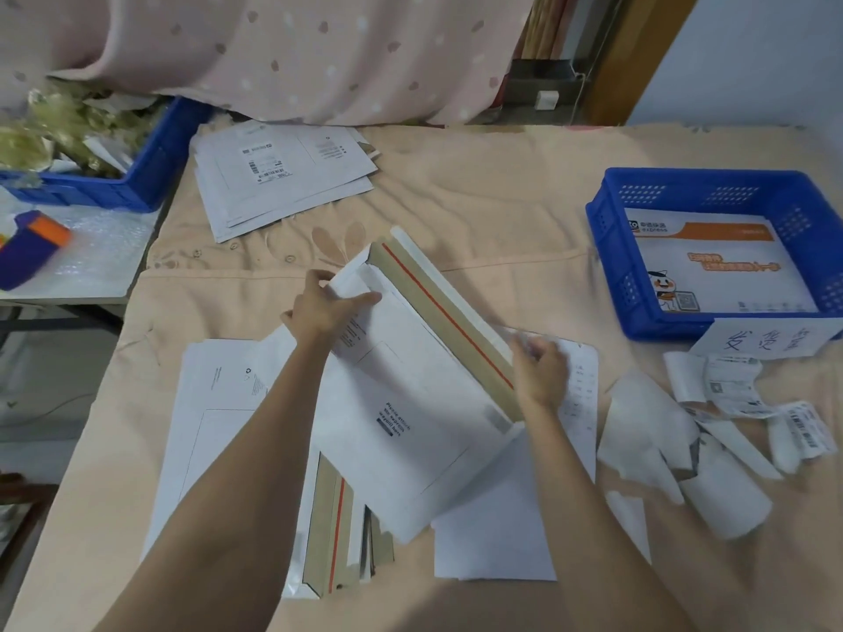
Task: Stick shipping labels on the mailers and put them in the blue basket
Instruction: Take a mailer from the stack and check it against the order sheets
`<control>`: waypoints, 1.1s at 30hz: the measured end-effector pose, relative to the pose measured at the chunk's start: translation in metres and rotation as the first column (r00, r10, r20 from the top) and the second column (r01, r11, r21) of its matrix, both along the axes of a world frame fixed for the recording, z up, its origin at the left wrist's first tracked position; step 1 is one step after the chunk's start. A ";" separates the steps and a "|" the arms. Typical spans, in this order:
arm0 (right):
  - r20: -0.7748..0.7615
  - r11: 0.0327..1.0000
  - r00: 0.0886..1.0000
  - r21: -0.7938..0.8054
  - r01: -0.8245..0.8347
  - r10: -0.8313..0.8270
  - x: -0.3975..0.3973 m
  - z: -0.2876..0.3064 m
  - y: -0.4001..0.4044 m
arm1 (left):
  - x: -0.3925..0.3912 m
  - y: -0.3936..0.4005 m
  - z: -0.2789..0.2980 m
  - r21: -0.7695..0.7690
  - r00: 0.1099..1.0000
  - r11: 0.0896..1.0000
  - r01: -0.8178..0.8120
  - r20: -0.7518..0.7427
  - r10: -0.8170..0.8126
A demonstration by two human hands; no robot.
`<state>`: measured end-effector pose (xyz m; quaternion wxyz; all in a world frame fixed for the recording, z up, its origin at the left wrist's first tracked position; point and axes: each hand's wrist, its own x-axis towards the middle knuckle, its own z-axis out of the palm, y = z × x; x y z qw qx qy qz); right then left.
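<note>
Peach tablecloth (502,212), white mailer (410,403) (red-striped flap)

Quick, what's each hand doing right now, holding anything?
Left hand: grips the far corner of the white mailer.
Right hand: fingers curled on the same mailer's open flap edge.

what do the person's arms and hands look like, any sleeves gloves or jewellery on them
Both arms are bare from the bottom edge of the frame up to the wrists, with no sleeve showing. The left hand and the right hand wear no gloves. No watch, bracelet or ring can be seen, though the image is somewhat soft.
</note>
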<state>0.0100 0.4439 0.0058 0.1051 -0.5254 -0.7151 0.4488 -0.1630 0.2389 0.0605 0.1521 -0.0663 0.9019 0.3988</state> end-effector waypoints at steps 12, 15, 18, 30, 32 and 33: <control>-0.101 0.979 0.988 -0.177 0.099 -0.118 0.019 0.004 0.003 | 0.049 -0.027 -0.013 0.082 0.923 0.950 -0.301 0.274 0.269; -0.094 0.988 0.987 -0.105 0.117 -0.127 0.014 0.010 0.007 | 0.059 -0.030 -0.015 -0.163 0.968 0.983 -0.080 0.223 0.116; -0.022 0.998 0.998 0.000 0.067 -0.067 0.010 0.004 0.008 | 0.067 -0.026 -0.011 -0.383 0.973 0.920 0.081 0.229 0.009; 0.371 0.884 0.928 0.423 -0.201 0.034 0.006 -0.017 0.007 | 0.061 -0.023 -0.046 -0.679 0.978 0.717 0.155 0.001 -0.210; 0.373 0.832 0.926 0.492 -0.254 0.062 -0.001 -0.015 0.001 | 0.059 -0.016 -0.053 -0.592 0.923 0.794 0.141 -0.213 -0.322; 0.346 0.818 0.934 0.511 -0.263 0.085 -0.006 -0.013 -0.003 | 0.059 -0.013 -0.056 -0.548 0.895 0.811 0.204 -0.232 -0.382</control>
